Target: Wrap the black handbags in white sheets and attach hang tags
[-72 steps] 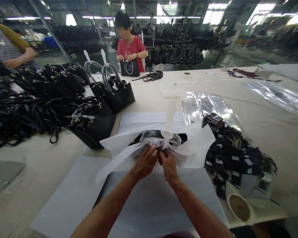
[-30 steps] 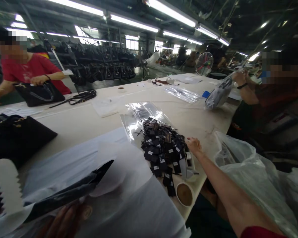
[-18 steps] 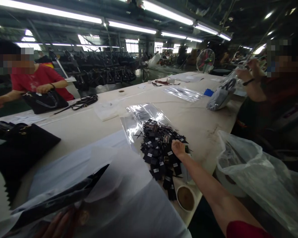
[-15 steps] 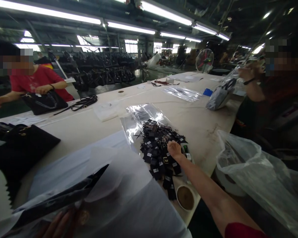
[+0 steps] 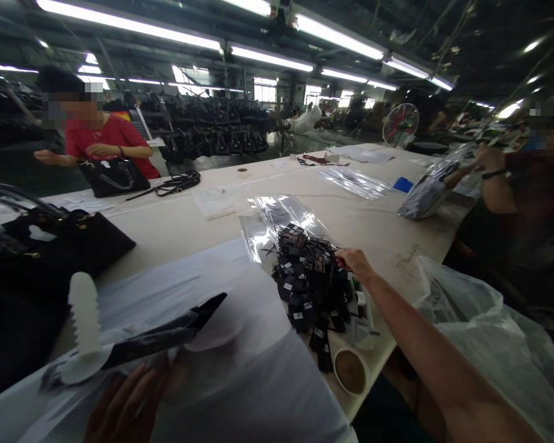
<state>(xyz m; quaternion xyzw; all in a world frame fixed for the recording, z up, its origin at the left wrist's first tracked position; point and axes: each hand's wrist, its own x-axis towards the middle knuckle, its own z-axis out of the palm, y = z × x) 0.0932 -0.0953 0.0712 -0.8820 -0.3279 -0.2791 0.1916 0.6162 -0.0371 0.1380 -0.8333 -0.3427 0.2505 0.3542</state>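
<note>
White wrapping paper [image 5: 268, 375] lies around a dark item [image 5: 152, 338], whose black edge shows through a gap. My left hand [image 5: 127, 400] rests on the near side of this gap, fingers stretched out side by side, its thumb hidden. A white plastic strip with toothed edges [image 5: 85, 314] stands up at the gap's left end. My right hand [image 5: 354, 264] is closed in a pinch at the right edge of a pile of black hang tags [image 5: 300, 289]. It seems to grip one lettered hang tag [image 5: 320, 263] by its thin string.
A tape roll [image 5: 351, 371] sits at the table's near edge. Clear plastic sleeves [image 5: 284, 212] lie behind the tags. Black handbags [image 5: 92, 237] stand at left. One co-worker [image 5: 111, 138] handles a bag across the table; another works at right, behind a clear plastic bag [image 5: 471, 301].
My right hand has moved right and slightly up out of the pile's middle, a tag now at its fingertips. The view has shifted left, and more of my left hand and the toothed strip shows.
</note>
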